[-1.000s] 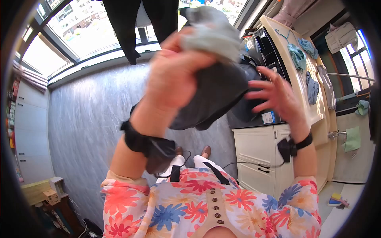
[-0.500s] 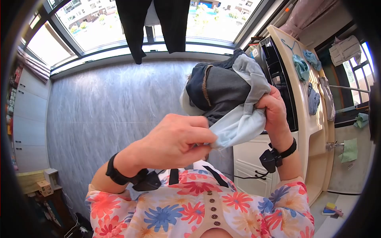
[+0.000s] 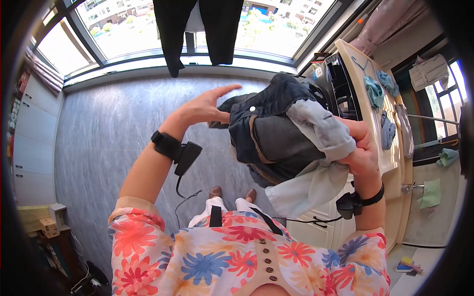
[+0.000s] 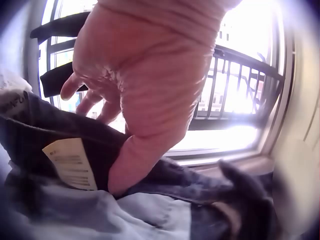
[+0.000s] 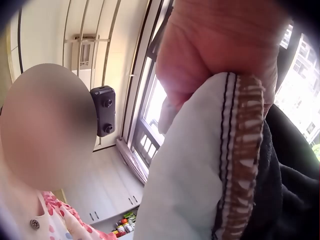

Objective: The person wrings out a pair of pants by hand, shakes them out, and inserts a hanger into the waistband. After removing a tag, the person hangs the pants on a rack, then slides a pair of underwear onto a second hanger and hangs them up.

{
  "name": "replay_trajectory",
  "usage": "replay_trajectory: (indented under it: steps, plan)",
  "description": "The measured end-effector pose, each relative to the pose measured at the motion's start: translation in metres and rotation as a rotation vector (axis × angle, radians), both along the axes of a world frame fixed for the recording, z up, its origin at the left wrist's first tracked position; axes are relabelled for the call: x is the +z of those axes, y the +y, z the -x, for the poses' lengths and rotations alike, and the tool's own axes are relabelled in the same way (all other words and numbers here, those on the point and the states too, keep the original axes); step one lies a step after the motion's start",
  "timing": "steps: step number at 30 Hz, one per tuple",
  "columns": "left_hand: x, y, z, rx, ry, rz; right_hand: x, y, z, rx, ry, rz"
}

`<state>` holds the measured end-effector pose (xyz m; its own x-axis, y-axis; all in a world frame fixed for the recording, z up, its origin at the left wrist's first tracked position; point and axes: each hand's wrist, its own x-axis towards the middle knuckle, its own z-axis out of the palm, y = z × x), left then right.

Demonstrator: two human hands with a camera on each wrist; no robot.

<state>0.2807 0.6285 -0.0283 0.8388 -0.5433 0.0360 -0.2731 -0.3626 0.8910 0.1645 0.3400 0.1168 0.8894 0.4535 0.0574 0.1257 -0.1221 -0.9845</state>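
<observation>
A pair of dark jeans (image 3: 281, 140) hangs bunched up in front of the body, with a pale cloth lining (image 3: 323, 130) and a round button (image 3: 252, 108) showing. My right hand (image 3: 364, 145) grips the jeans at their right side, fingers curled into the pale cloth. In the right wrist view, brown-and-white overlock stitching (image 5: 242, 160) runs along the seam below the palm. At the far left edge is my left hand (image 3: 205, 106), index finger straight and thumb against the waistband. The left wrist view has that thumb on the waistband's inside, beside a printed label (image 4: 72, 165).
Black trousers (image 3: 200, 29) hang before the window. On the right stand a black appliance (image 3: 340, 84), a cream counter (image 3: 368, 84) and white cabinets (image 3: 316, 229). Small clothes (image 3: 375, 91) hang beyond the counter. Grey floor (image 3: 108, 143) spreads to the left.
One second ago the left hand held the cloth up while the right was spread. Then both gripped it; now the left hand has moved forward to the waistband, its fingers extended.
</observation>
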Motion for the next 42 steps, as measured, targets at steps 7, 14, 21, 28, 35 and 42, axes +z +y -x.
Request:
replay_trajectory:
  steps: [7, 14, 21, 28, 35, 42]
  plan:
    - [-0.009, -0.017, 0.007, -0.17, 0.474, 0.229, -0.001, -0.034, 0.009, -0.166, -0.096, -0.024]
    - [0.095, -0.019, 0.016, -0.106, 0.502, 0.38, -0.046, -0.106, 0.002, -0.3, 0.143, -0.118]
    - [0.153, -0.033, 0.027, -0.1, 0.498, 0.365, -0.077, -0.114, -0.02, -0.241, 0.241, -0.146]
    - [0.182, -0.046, 0.052, 0.078, 0.626, 0.516, -0.065, -0.097, -0.041, -0.085, 0.442, -0.31]
    - [0.195, -0.059, 0.04, -0.064, 0.335, 0.299, -0.067, -0.039, -0.046, -0.037, 0.275, 0.28]
    - [0.189, -0.055, 0.034, 0.034, 0.39, 0.465, -0.104, 0.012, -0.005, -0.132, -0.353, 0.598]
